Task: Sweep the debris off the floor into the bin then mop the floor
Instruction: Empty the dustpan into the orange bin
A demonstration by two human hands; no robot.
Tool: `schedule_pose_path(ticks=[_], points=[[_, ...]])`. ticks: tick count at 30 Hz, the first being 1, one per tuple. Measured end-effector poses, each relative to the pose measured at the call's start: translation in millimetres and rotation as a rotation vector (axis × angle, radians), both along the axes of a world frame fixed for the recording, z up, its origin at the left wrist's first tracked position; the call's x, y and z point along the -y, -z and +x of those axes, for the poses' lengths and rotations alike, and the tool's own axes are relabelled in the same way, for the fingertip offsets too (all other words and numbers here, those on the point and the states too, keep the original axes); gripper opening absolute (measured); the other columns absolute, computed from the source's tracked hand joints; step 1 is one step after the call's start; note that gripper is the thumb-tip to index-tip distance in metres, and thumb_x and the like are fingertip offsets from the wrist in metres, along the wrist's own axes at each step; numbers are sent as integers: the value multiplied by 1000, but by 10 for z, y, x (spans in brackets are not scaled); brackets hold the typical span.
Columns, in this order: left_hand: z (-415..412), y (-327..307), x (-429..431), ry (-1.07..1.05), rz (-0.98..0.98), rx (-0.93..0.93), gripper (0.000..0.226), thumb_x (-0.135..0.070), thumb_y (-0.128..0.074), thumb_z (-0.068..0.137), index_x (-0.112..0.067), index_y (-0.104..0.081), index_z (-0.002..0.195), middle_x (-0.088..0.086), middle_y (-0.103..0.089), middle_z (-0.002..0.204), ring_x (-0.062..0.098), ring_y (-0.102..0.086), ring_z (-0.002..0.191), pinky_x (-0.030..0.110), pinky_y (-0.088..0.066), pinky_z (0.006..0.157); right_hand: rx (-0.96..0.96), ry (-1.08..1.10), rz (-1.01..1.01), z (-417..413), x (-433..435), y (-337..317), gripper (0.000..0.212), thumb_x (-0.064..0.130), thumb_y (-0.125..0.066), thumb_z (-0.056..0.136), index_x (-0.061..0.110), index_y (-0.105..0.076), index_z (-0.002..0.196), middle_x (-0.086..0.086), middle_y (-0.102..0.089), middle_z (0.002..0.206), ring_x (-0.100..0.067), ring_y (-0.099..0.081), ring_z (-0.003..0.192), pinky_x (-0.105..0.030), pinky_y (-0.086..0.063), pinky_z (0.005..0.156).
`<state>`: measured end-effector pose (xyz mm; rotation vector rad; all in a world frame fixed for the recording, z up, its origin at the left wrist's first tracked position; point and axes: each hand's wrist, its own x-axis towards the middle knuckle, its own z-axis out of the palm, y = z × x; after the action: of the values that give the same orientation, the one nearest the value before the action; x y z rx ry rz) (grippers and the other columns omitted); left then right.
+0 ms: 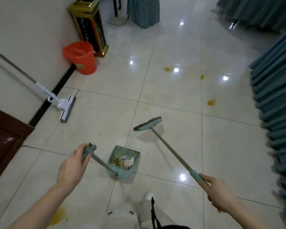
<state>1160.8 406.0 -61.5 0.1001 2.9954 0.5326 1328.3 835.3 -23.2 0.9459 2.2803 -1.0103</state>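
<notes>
My left hand [73, 166] grips the top of the teal dustpan's handle; the dustpan [122, 160] is tilted back just above the floor, with yellow and white debris [123, 161] inside. My right hand [219, 194] holds the teal grip of the broom, whose head [147, 123] hovers over the tiles ahead. An orange bin [82, 57] with a red liner stands by the wall at upper left. A white flat mop [65, 107] leans against the wall, its pad on the floor. Yellow stains [211, 102] mark the tiles.
A gold-and-black pedestal bin [89, 25] stands behind the orange one. Teal tablecloths [274, 103] hang along the right side, and a covered chair [143, 10] is at the top. A dark wooden door [5, 139] is at left. My shoe [149, 195] is below.
</notes>
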Motion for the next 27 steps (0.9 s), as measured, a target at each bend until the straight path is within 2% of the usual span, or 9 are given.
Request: schedule_pose_path(ticks=[5,10,17,22,27], points=[[-429,-105,-94,-86,21,-54,37,-26,-58,92,-19,-44,125,15,-65,111,43,-62,85,47,-50,66,0,-3,-59,-715,-202,15,27,63,-50,88,48,-58,109,-7,-52,55,-18,-43,33,-23,-41,35],[-1188,-216,-132,-147,61,-104,36,-24,-58,93,-18,-44,125,16,-64,112,43,-60,90,48,-49,70,0,-21,-103,-1590,-169,78,34,66,-52,85,48,-56,113,-5,-53,51,-15,-43,34,-22,-41,37],[-2788,-372,14,-169,123,-193,31,-27,-56,94,-17,-45,121,16,-65,106,39,-61,84,42,-46,65,8,-88,-107,-3109,88,11,46,64,-55,84,40,-60,123,-4,-52,48,-17,-42,34,-21,-38,37],[-3973,-556,219,-174,151,-226,31,-31,-55,94,-24,-43,122,11,-63,108,31,-60,87,43,-49,65,-16,-121,-110,-4320,341,-269,55,74,-53,78,42,-58,123,-2,-51,44,-17,-43,34,-20,-37,36],[-5141,-714,411,-213,176,-232,35,-32,-61,90,-28,-41,118,9,-66,103,33,-63,85,49,-53,71,-88,-146,-102,-5438,456,-442,44,66,-55,84,42,-59,120,-3,-53,45,-18,-44,35,-21,-37,36]])
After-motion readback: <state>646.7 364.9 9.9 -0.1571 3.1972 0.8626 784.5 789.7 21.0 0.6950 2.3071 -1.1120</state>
